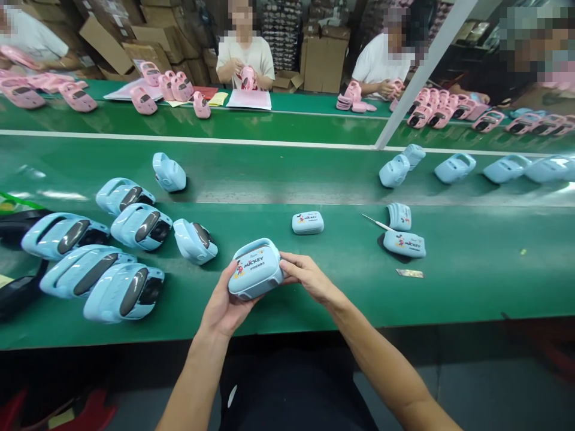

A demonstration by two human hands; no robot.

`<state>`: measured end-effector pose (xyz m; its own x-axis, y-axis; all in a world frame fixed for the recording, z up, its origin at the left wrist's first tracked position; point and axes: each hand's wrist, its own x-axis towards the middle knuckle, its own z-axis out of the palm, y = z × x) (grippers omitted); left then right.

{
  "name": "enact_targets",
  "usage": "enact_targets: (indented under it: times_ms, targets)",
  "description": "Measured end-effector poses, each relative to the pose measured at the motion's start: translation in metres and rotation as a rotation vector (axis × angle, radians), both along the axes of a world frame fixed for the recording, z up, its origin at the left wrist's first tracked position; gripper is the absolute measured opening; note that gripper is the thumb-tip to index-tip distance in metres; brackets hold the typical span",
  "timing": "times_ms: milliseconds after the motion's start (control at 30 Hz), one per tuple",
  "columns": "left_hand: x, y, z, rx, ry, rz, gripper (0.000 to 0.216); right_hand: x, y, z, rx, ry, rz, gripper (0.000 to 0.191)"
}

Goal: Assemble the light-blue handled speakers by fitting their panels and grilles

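I hold a light blue plastic case [255, 270] with a cartoon print and a handle over the near edge of the green table [471, 281]. My left hand [223, 305] cups it from below and the left, fingers wrapped round it. My right hand [305, 276] grips its right end with fingers and thumb. A small blue printed lid [308, 222] lies just beyond, and two more printed blue pieces [404, 243] lie to the right beside a thin white pick [376, 222].
Several blue cases with dark windows [101, 251] are heaped on the left. More blue cases [453, 167] lie along the far right belt. Across the table, people handle pink cases [179, 87]. A slanted white post [422, 72] rises at right. Cardboard boxes stand behind.
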<state>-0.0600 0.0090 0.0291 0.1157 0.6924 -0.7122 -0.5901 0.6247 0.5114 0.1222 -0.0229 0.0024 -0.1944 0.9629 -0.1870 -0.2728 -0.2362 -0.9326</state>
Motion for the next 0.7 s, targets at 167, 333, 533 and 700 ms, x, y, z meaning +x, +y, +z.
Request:
enact_targets:
  times_ms: [167,333,533,700]
  targets:
    - [-0.001,-0.001,0.002,0.010,0.014,0.000,0.027,0.000,-0.001,0.001,0.006,-0.021,-0.022,0.060]
    - [0.007,0.008,-0.028,0.302,0.198,-0.083,0.044,0.000,-0.001,-0.029,-0.058,-0.029,-0.078,0.063]
    - [0.017,0.029,-0.078,0.690,0.574,-0.189,0.047,0.008,-0.003,-0.050,0.072,-0.442,-0.170,0.046]
    - [0.015,0.036,-0.079,0.809,0.634,-0.210,0.026,0.002,0.018,-0.029,0.523,-0.960,-0.298,0.031]
